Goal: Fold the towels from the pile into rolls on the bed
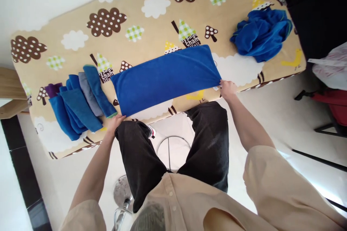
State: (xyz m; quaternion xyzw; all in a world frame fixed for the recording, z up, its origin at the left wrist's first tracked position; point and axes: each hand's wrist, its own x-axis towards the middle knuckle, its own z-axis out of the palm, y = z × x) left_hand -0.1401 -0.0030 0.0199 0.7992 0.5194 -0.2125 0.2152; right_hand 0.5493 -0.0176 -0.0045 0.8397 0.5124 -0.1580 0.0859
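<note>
patterned cloth covers the table (151,21). on it a blue towel (165,77) lies folded flat near the front edge; the left hand (115,121) and right hand (227,89) pinch its near corners. folded towels (81,103) lie left, a crumpled pile (261,34) right.

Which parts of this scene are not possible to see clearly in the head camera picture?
- Head view: the fingertips of the left hand and right hand at the blue towel; whether they pinch or only press is unclear.
- Lower folded cloths: covered by the upper ones, so the count is uncertain.
- Printed words on the table cover: partly hidden by the towel.
- Stool: cut by the legs.
</note>
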